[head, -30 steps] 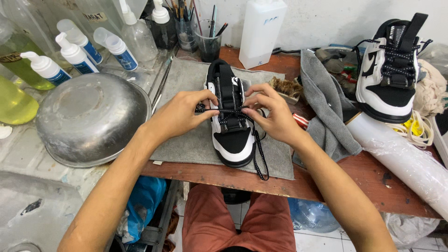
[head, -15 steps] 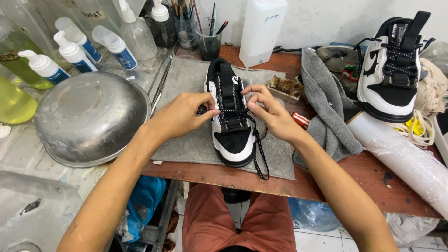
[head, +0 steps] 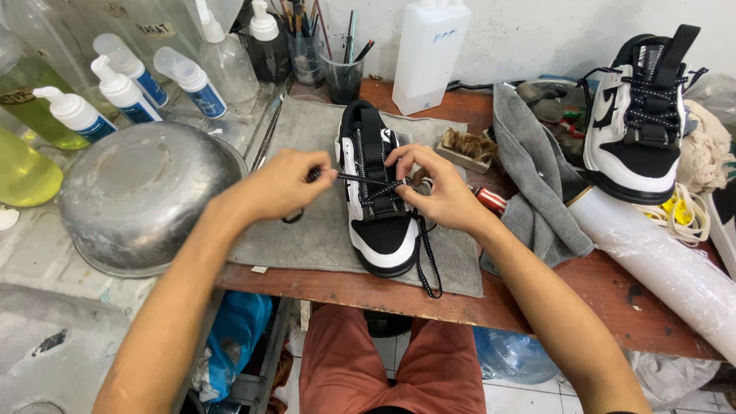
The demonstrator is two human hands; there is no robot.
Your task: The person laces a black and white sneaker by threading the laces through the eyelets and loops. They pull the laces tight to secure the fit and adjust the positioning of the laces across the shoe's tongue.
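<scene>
Reddish-brown wood makes up the workbench (head: 537, 303), pretty scuffed, and it's shoved against a plain whitish wall (head: 537, 31) that looks a bit grubby. Spread over the front of it is a grey mat (head: 307, 238), and the black and white sneaker (head: 379, 192) sits right in the middle of that, toe pointing toward the person. Left hand (head: 280, 184) is pinched shut on the end of the black speckled lace (head: 360, 179), pulling it out sideways across the shoe. Right hand (head: 437, 188) rests on top of the lacing area, fingers curled and pinching the lace at the eyelets. A loose end dangles off the front edge of the mat. Off to the left there's an upside-down metal bowl (head: 138, 195) with a bunch of foam pump bottles (head: 123, 84) behind it. At the back stands a white plastic jug (head: 429, 54) and a dark cup full of brushes (head: 341, 69). To the right lies a crumpled grey cloth (head: 537, 176), the matching second sneaker (head: 640, 123) propped up high, and a roll wrapped in clear plastic (head: 659, 268). Under the bench you can see tiled floor.
</scene>
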